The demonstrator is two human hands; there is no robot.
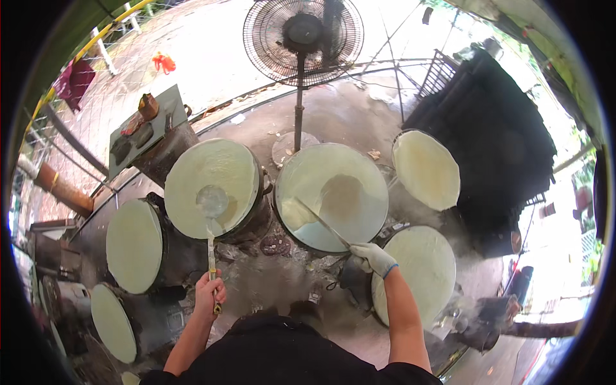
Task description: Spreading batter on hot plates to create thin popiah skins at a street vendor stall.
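Observation:
My bare left hand (pixel 208 293) grips the handle of a long metal ladle (pixel 211 201). The ladle's round bowl rests over the pale layer (pixel 207 161) that coats the left round griddle, beside a brownish patch. In a white knit glove, my right hand (pixel 374 258) holds a long thin flat tool (pixel 320 220), perhaps a spatula. Its tip reaches a pale yellowish area at the left of the middle round griddle (pixel 356 233). A large brown patch shows near that griddle's centre; whether it is bare surface or a reflection I cannot tell.
More coated round griddles stand at the left (pixel 134 246), lower left (pixel 113 323) and right (pixel 421 269). A pale disc (pixel 427 171) leans beside a dark stack (pixel 495 149). Ahead stands a pedestal fan (pixel 303 32). A board (pixel 144 132) holds small items. Steam drifts at right.

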